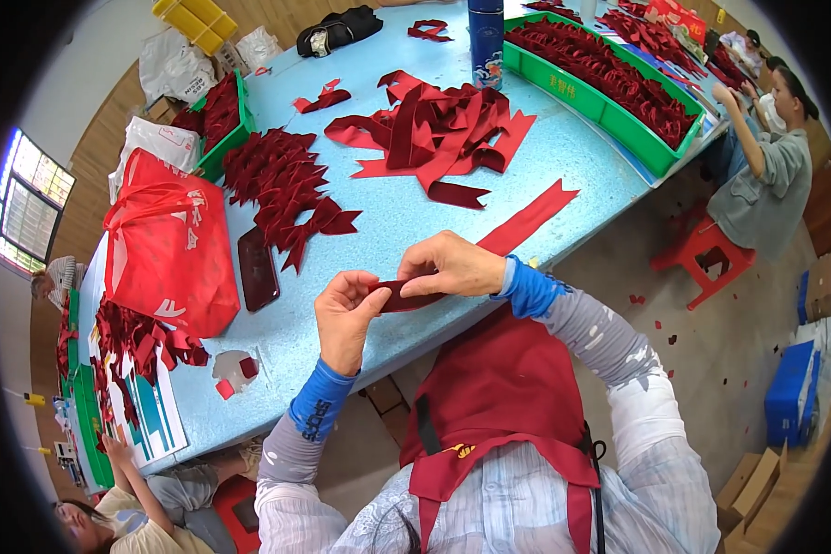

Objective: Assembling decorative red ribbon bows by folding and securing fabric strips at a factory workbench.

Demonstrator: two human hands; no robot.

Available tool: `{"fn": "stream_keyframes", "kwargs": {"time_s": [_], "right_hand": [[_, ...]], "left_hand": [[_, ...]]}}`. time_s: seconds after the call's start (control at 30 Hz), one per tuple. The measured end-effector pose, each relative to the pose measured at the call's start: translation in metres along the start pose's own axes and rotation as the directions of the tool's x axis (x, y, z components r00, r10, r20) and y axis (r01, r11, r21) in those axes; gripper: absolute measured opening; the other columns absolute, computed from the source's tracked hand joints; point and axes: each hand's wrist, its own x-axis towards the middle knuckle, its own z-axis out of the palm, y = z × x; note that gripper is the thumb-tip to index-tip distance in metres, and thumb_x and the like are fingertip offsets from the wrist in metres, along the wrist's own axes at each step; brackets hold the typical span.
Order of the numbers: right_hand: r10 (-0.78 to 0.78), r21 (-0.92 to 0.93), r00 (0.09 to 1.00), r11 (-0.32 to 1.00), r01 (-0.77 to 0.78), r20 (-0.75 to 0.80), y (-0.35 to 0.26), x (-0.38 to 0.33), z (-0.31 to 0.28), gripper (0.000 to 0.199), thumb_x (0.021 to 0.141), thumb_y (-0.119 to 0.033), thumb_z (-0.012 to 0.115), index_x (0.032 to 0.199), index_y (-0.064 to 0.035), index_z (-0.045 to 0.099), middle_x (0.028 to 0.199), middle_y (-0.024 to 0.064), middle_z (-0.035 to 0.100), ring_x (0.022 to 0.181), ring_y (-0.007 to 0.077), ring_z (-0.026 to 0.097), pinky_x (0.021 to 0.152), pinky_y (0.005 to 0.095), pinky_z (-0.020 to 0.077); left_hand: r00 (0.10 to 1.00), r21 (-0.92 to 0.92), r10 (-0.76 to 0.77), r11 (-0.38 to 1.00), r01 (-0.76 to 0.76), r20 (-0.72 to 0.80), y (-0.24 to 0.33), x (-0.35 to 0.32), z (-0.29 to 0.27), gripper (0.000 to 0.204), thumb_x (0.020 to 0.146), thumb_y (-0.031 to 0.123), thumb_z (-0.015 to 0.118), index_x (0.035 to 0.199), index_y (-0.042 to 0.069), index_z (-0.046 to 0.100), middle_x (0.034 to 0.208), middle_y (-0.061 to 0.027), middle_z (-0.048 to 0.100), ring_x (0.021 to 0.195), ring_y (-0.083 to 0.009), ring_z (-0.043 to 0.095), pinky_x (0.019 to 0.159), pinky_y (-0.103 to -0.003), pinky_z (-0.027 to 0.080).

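Observation:
A dark red velvet ribbon (531, 218) is stretched between my two hands above the table's near edge. My left hand (344, 314) pinches one end of it between thumb and fingers. Closed on the same strip a little further right is my right hand (454, 265). The ribbon's brighter red tail runs out past my right wrist and ends in a notched tip on the table. Beyond my hands lies a loose heap of cut ribbons (434, 129). Finished-looking bows (272, 185) are piled to the left of that heap.
The blue table (582, 148) carries a phone (258, 268), a red bag (171, 249), a dark blue bottle (487, 42) and a long green crate (593, 100) of bows. Another green crate (242, 120) stands at left. Co-workers sit at right (766, 175) and lower left (129, 503).

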Motion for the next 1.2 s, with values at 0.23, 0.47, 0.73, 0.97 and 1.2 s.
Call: {"fn": "stream_keyframes", "kwargs": {"time_s": [0.23, 0.47, 0.73, 0.97, 1.2], "right_hand": [[-0.057, -0.033, 0.984, 0.998, 0.052, -0.169, -0.001, -0.011, 0.002, 0.019, 0.079, -0.016, 0.070, 0.084, 0.0010, 0.063, 0.074, 0.0090, 0.063, 0.065, 0.0157, 0.059, 0.059, 0.0283, 0.0468], [-0.202, -0.259, 0.938, 0.957, 0.128, -0.283, -0.008, -0.023, -0.002, 0.017, 0.078, -0.018, 0.066, 0.082, -0.0014, 0.063, 0.073, 0.0147, 0.064, 0.068, 0.0300, 0.064, 0.062, 0.0345, 0.0498], [-0.068, -0.155, 0.969, 0.987, 0.031, -0.239, -0.005, -0.039, -0.014, 0.018, 0.082, -0.016, 0.066, 0.084, 0.0017, 0.061, 0.069, 0.0151, 0.063, 0.063, 0.0244, 0.063, 0.057, 0.0334, 0.0480], [0.260, -0.072, 0.966, 0.963, -0.259, 0.004, -0.011, -0.080, -0.070, 0.024, 0.082, -0.021, 0.067, 0.082, 0.0022, 0.062, 0.069, 0.0125, 0.064, 0.064, 0.0185, 0.064, 0.057, 0.0302, 0.0482], [0.226, -0.397, 0.967, 0.882, -0.254, -0.118, 0.006, -0.140, -0.135, 0.022, 0.083, -0.025, 0.065, 0.077, -0.0037, 0.065, 0.067, 0.0079, 0.066, 0.057, 0.0215, 0.062, 0.054, 0.0329, 0.0478]], "left_hand": [[0.978, -0.022, -0.185, 0.982, 0.188, 0.094, -0.007, 0.009, -0.005, 0.014, 0.079, 0.004, 0.069, 0.091, 0.000, 0.062, 0.083, -0.0051, 0.065, 0.069, -0.0101, 0.059, 0.061, -0.023, 0.046], [0.967, 0.064, -0.132, 0.991, 0.121, 0.219, 0.005, 0.021, 0.017, 0.016, 0.082, 0.007, 0.067, 0.092, -0.004, 0.065, 0.081, -0.0070, 0.067, 0.076, -0.0117, 0.062, 0.070, -0.025, 0.050], [0.914, 0.175, -0.015, 0.983, -0.061, 0.405, -0.002, 0.054, 0.021, 0.011, 0.085, 0.007, 0.062, 0.087, -0.003, 0.063, 0.077, -0.0064, 0.066, 0.069, -0.0119, 0.062, 0.063, -0.026, 0.052], [0.908, 0.008, -0.053, 0.998, 0.055, 0.416, -0.011, 0.072, 0.043, 0.009, 0.086, 0.006, 0.059, 0.084, -0.002, 0.059, 0.072, -0.0066, 0.063, 0.056, -0.0122, 0.058, 0.051, -0.024, 0.048], [0.919, 0.024, -0.076, 0.997, 0.073, 0.387, -0.038, 0.087, 0.041, 0.009, 0.087, 0.007, 0.059, 0.082, -0.001, 0.058, 0.068, -0.0043, 0.061, 0.051, -0.0094, 0.054, 0.047, -0.023, 0.045]]}}
